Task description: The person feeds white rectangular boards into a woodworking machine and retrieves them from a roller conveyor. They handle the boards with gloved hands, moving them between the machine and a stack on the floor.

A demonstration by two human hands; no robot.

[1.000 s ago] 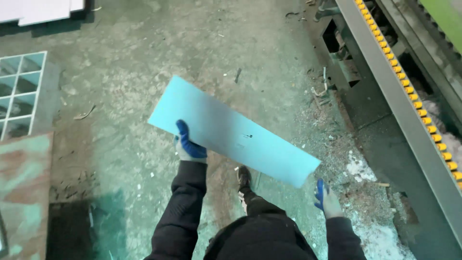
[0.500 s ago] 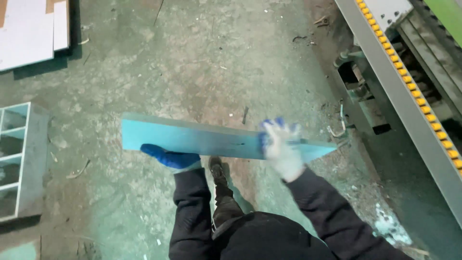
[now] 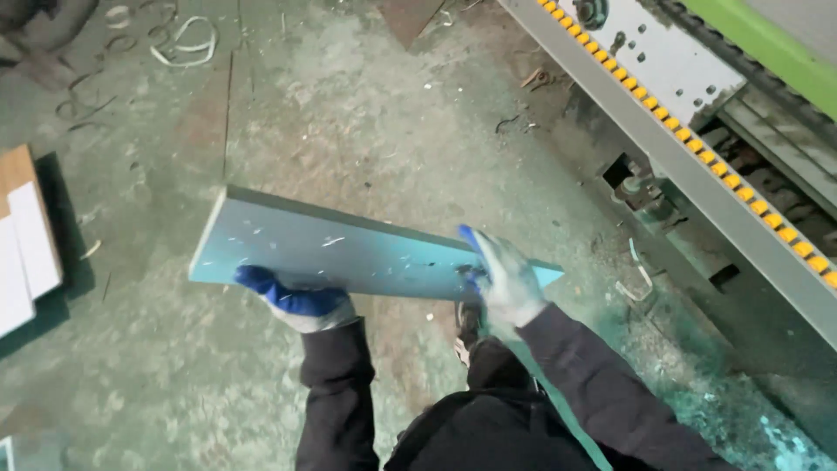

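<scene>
Worn green concrete floor [image 3: 366, 131] spreads below, a long machine [image 3: 697, 148] with a yellow-studded rail at right. Held above the floor, not yet set anywhere, a pale blue panel [image 3: 340, 253] is clamped by the left hand [image 3: 296, 296] on its near edge and the right hand [image 3: 501, 275] near its right end.

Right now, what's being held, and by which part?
A long light-blue panel, held by both gloved hands: left hand grips its near long edge toward the left end, right hand near the right end.

No packages, labels, signs or screens show anywhere in this view of the workshop floor and machine.
</scene>
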